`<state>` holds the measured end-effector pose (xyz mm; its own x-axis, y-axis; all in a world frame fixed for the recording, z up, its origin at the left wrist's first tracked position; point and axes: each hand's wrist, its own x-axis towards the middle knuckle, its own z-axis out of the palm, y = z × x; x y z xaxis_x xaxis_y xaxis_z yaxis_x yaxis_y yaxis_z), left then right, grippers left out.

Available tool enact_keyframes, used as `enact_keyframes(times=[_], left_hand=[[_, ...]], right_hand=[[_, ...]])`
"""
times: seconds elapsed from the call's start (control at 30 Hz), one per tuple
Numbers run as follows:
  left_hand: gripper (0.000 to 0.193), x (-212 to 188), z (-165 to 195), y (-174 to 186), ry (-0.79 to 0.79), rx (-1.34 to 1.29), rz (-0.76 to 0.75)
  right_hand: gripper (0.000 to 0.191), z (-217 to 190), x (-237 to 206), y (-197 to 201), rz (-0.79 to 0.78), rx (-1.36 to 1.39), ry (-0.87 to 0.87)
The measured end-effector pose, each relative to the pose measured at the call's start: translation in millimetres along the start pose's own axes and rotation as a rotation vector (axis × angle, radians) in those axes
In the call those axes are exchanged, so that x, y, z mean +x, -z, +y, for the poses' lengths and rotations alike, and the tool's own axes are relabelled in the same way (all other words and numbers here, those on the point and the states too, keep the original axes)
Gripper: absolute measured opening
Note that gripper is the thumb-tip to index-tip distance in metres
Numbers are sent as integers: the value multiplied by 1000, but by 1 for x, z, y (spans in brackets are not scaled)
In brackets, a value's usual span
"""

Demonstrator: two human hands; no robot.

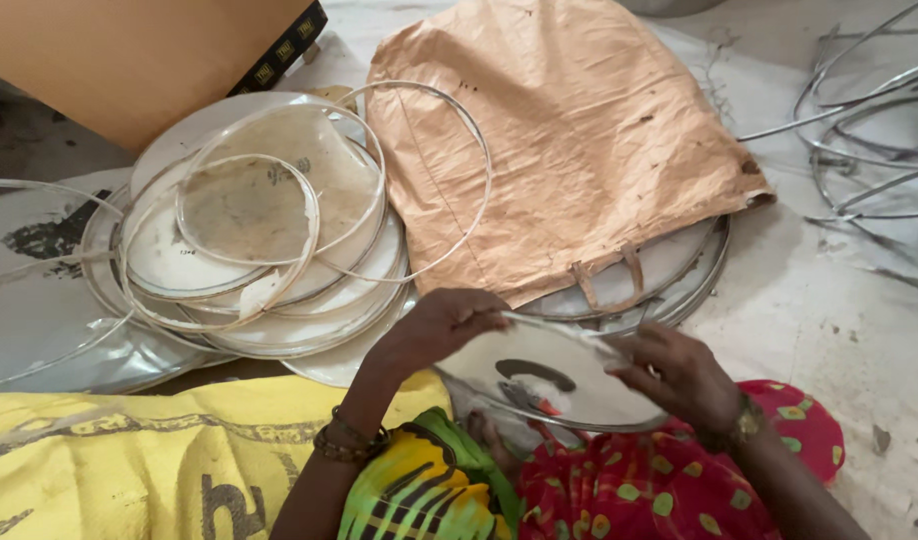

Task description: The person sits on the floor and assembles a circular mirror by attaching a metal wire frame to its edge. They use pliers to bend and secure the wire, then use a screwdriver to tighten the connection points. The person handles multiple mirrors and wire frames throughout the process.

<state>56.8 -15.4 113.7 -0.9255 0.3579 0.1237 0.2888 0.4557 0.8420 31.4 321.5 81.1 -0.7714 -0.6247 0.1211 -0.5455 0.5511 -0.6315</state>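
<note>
**White disc being gripped over the lap**

White, round and thin, the disc [554,380] is sitting between both hands, just above the person's red patterned lap. The left hand [441,325] is curling over the disc's upper left edge, fingers closed on the rim. The right hand [674,375] is pinching the rim at the right side, fingers bent tight. Beyond the hands, a pile [269,240] of similar discs and hoops is lying on the floor, beside an orange sack [569,130].

Tan woven sack [569,140] top centre; yellow printed sack [129,450] bottom left.
</note>
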Motion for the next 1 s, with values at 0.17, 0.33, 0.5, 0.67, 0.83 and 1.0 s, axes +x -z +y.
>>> enact_keyframes(times=[0.17, 0.33, 0.5, 0.67, 0.83, 1.0], left_hand=[[23, 1, -35, -9, 88, -31, 68], [25, 6, -43, -16, 62, 0, 74], [25, 7, -43, -16, 41, 13, 59], [25, 7, -44, -18, 7, 27, 57], [26, 8, -41, -19, 28, 31, 50], [25, 8, -38, -20, 40, 8, 50]], right_hand=[[42, -21, 14, 9, 146, -20, 12], [35, -45, 20, 10, 180, -71, -110], [25, -59, 28, 8, 156, -199, -8], [23, -66, 32, 10, 149, -218, -6], [23, -65, 34, 12, 136, -246, 10], [25, -64, 33, 13, 122, -287, 19]])
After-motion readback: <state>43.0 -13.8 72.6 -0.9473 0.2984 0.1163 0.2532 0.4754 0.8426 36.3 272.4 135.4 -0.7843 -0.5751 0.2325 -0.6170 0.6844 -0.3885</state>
